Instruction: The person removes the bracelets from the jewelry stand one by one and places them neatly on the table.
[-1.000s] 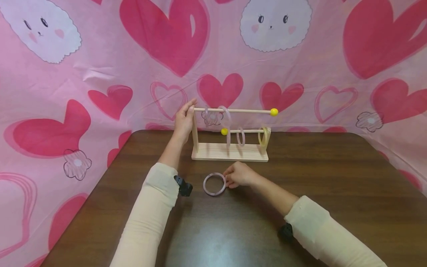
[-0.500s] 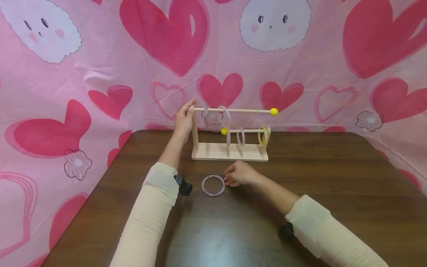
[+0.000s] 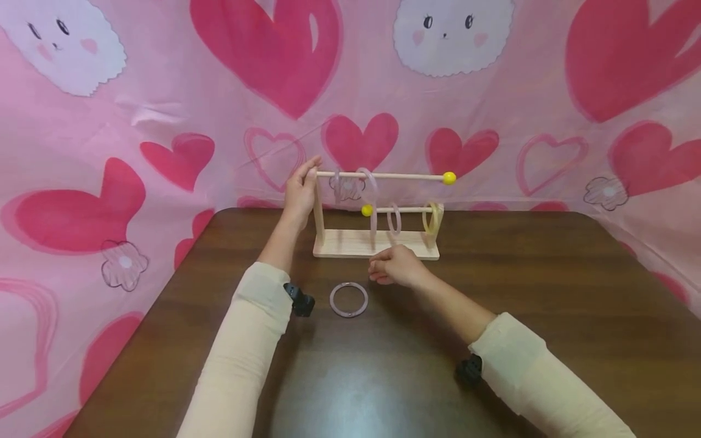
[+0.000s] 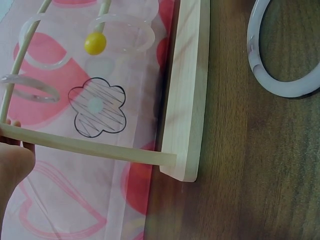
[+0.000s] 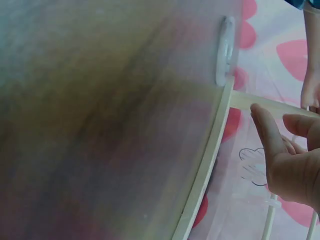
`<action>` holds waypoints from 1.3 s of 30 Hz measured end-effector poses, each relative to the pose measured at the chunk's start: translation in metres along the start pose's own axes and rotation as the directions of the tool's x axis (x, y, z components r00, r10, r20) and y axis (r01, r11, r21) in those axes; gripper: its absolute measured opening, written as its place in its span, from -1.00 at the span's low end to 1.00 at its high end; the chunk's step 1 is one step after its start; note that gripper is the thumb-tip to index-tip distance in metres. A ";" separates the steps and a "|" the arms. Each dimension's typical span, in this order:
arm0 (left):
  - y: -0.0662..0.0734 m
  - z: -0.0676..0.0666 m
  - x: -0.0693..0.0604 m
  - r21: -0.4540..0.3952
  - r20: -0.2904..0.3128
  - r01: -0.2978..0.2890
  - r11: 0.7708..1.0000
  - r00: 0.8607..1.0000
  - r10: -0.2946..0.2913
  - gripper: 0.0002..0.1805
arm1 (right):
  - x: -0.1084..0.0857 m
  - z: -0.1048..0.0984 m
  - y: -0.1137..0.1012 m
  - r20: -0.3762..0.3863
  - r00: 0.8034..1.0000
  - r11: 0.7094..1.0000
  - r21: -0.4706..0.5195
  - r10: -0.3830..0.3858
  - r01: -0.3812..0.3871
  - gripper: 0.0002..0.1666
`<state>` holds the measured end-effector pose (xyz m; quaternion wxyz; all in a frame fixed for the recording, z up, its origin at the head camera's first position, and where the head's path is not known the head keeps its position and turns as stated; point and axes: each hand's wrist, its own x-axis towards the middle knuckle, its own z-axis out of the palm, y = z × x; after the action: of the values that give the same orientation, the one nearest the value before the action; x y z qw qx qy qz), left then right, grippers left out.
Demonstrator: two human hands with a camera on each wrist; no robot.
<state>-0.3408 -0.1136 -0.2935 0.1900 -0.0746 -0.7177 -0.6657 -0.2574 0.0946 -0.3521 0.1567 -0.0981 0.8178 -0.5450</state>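
Observation:
In the head view my left hand (image 3: 299, 196) holds the top of the left post of a wooden rack (image 3: 350, 243); the left wrist view shows that hand (image 4: 15, 162) with its fingers behind the post. A pale lilac bangle (image 3: 331, 299) lies flat on the table before the rack. Just in front of the rack's base, my right hand (image 3: 401, 266) is empty and apart from the bangle, its fingers loosely bent; the right wrist view shows its fingers (image 5: 267, 130) extended. Translucent bangles hang on the upper rod (image 3: 411, 176), and a lilac and a yellow bangle (image 3: 436, 220) on the lower.
Yellow balls cap the upper rod (image 3: 449, 178) and the lower rod (image 3: 367, 210). The brown table (image 3: 520, 274) reaches back to a pink cloth (image 3: 230, 91) printed with hearts, hanging behind the rack.
The bangle, tilted at my right fingers a second ago, now lies flat on the table. My right hand has moved away from it toward the rack. My left hand has stayed on the post.

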 end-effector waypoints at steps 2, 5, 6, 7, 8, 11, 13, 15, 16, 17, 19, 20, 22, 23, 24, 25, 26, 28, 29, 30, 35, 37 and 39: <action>0.000 -0.001 -0.001 0.005 -0.001 0.004 1.000 1.000 -0.004 -0.61 | 0.000 -0.001 -0.002 -0.033 0.999 0.999 0.031 -0.011 0.012 -0.65; -0.001 -0.002 -0.002 0.016 0.000 0.010 1.000 1.000 -0.010 -0.61 | 0.001 -0.004 -0.007 -0.091 0.995 0.997 0.063 -0.041 0.046 -0.66; -0.001 -0.002 -0.002 0.018 -0.002 0.013 1.000 1.000 -0.013 -0.61 | 0.002 -0.006 -0.009 -0.112 0.992 0.995 0.075 -0.054 0.062 -0.66; -0.001 -0.002 -0.002 0.017 -0.003 0.015 1.000 1.000 -0.015 -0.61 | 0.003 -0.008 -0.011 -0.135 0.989 0.993 0.090 -0.064 0.077 -0.66; -0.001 -0.002 -0.002 0.015 -0.002 0.016 1.000 1.000 -0.016 -0.61 | 0.004 -0.010 -0.012 -0.154 0.985 0.990 0.109 -0.071 0.089 -0.66; -0.001 -0.002 -0.002 0.004 -0.004 0.027 1.000 1.000 -0.027 -0.62 | 0.006 -0.016 -0.017 -0.199 0.978 0.980 0.169 -0.067 0.101 -0.65; 0.000 -0.002 -0.002 -0.005 -0.003 0.037 0.999 0.999 -0.037 -0.61 | 0.008 -0.020 -0.019 -0.215 0.975 0.975 0.195 -0.062 0.105 -0.64; 0.000 -0.002 -0.002 -0.007 -0.003 0.037 0.999 0.999 -0.037 -0.61 | 0.010 -0.023 -0.020 -0.226 0.972 0.972 0.207 -0.062 0.110 -0.63; 0.000 -0.002 -0.002 -0.008 -0.002 0.037 0.999 0.999 -0.037 -0.61 | 0.011 -0.025 -0.020 -0.230 0.971 0.970 0.214 -0.063 0.114 -0.63; 0.000 -0.002 -0.002 -0.006 -0.002 0.038 0.999 0.999 -0.038 -0.61 | 0.012 -0.027 -0.020 -0.235 0.970 0.968 0.221 -0.065 0.119 -0.63; 0.000 -0.002 -0.002 -0.009 -0.004 0.038 0.999 0.999 -0.038 -0.61 | 0.014 -0.030 -0.019 -0.250 0.966 0.965 0.231 -0.066 0.125 -0.62; 0.000 -0.002 -0.002 -0.009 -0.006 0.037 0.999 0.999 -0.037 -0.61 | 0.016 -0.032 -0.019 -0.259 0.964 0.963 0.238 -0.063 0.127 -0.62; 0.000 -0.002 -0.002 -0.010 -0.008 0.043 0.999 0.999 -0.043 -0.61 | 0.018 -0.035 -0.018 -0.282 0.958 0.960 0.251 -0.052 0.126 -0.63; 0.001 -0.001 -0.002 -0.009 -0.010 0.043 0.999 0.999 -0.043 -0.61 | 0.019 -0.036 -0.018 -0.293 0.955 0.958 0.258 -0.048 0.128 -0.63; 0.001 -0.001 -0.001 -0.008 -0.011 0.043 0.999 0.999 -0.043 -0.62 | 0.020 -0.037 -0.018 -0.304 0.952 0.955 0.267 -0.044 0.130 -0.63; 0.001 -0.001 -0.001 -0.006 -0.012 0.042 0.999 0.999 -0.042 -0.62 | 0.022 -0.039 -0.017 -0.313 0.949 0.950 0.283 -0.040 0.133 -0.63; 0.001 -0.001 -0.001 -0.005 -0.013 0.040 0.999 0.999 -0.041 -0.62 | 0.023 -0.039 -0.017 -0.324 0.945 0.945 0.298 -0.037 0.139 -0.63; 0.001 0.000 -0.001 -0.006 -0.013 0.037 0.999 0.999 -0.037 -0.61 | 0.025 -0.041 -0.018 -0.338 0.940 0.934 0.321 -0.041 0.157 -0.62; 0.001 0.000 -0.001 -0.006 -0.014 0.035 0.999 0.999 -0.035 -0.62 | 0.026 -0.042 -0.018 -0.343 0.938 0.929 0.331 -0.046 0.166 -0.61; 0.001 0.000 -0.001 -0.008 -0.015 0.034 0.999 0.999 -0.034 -0.62 | 0.027 -0.043 -0.019 -0.349 0.936 0.925 0.337 -0.049 0.174 -0.60; 0.001 0.000 0.000 -0.022 -0.010 0.018 1.000 1.000 -0.019 -0.61 | 0.032 -0.045 -0.023 -0.377 0.924 0.931 0.308 -0.069 0.196 -0.57; 0.001 0.001 0.000 -0.025 -0.008 0.011 1.000 1.000 -0.011 -0.61 | 0.033 -0.044 -0.025 -0.387 0.919 0.939 0.284 -0.071 0.192 -0.57; 0.001 0.001 0.001 -0.030 -0.008 0.011 0.999 1.000 -0.011 -0.61 | 0.035 -0.044 -0.027 -0.389 0.918 0.947 0.262 -0.074 0.187 -0.56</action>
<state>-0.3411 -0.1130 -0.2921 0.1882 -0.0705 -0.7073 -0.6778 -0.3063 0.1103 -0.3164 -0.0264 -0.0231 0.7339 -0.6783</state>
